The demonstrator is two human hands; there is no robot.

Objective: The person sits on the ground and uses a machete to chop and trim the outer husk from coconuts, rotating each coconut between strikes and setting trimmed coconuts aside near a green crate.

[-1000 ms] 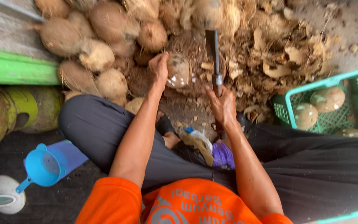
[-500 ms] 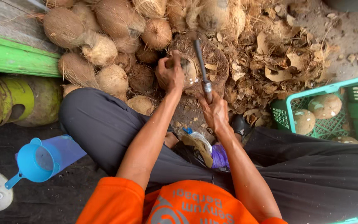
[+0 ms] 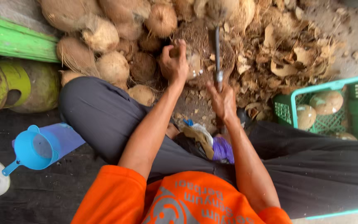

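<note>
Your right hand (image 3: 222, 101) closes its grip around the handle of a long dark blade (image 3: 217, 54), which points up the frame toward the top centre. Your left hand (image 3: 174, 63) wraps its grip over a partly husked coconut (image 3: 192, 64), holding it down just left of the blade, slightly above the middle of the frame. Whether the blade's edge touches the coconut is hard to tell.

Both sit on a dark round chopping block (image 3: 206, 41) set among the husks. Above and to the left of your left hand lies a heap of brown fibrous coconuts (image 3: 104, 37); to the upper right, torn husk scraps (image 3: 286, 58) cover the bare ground (image 3: 344, 25).

At the right edge stands a green plastic crate (image 3: 286, 110) with peeled pale coconuts (image 3: 326, 101) inside. Along the upper left runs a green painted plank (image 3: 13, 39), with green unhusked coconuts (image 3: 34, 85) beneath it. At the lower left a blue plastic scoop (image 3: 32, 149) lies on a dark mat (image 3: 42, 195). You sit with your legs in dark trousers (image 3: 104, 116) spread across the middle, an orange shirt (image 3: 117, 195) at the bottom.
</note>
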